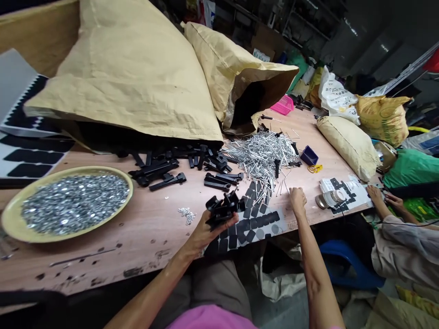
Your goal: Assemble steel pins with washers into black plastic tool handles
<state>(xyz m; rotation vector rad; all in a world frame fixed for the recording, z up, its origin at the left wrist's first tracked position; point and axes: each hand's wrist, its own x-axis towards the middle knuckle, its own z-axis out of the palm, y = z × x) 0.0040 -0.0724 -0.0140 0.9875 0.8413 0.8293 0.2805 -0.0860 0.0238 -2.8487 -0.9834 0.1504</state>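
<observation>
My left hand [214, 224] is wrapped round a bundle of black plastic parts [224, 208], held above the table's front edge. My right hand [297, 200] is closed low over the table, just right of a heap of long thin metal pins [265, 151]. Whatever its fingers hold, if anything, is too small or hidden to make out. More black plastic parts [168, 176] lie loose behind my left hand. Under it, a white sheet with black adhesive pads [254, 224] lies along the edge. A few small metal washers [187, 214] are scattered to its left.
A yellow dish [13, 228] full of washers stands at left. Large paper sacks [137, 68] line the back. A dark blue box [309, 155], a yellow band [315, 168] and a glass jar [325, 199] sit at right. A co-worker's hands [377, 196] work at far right.
</observation>
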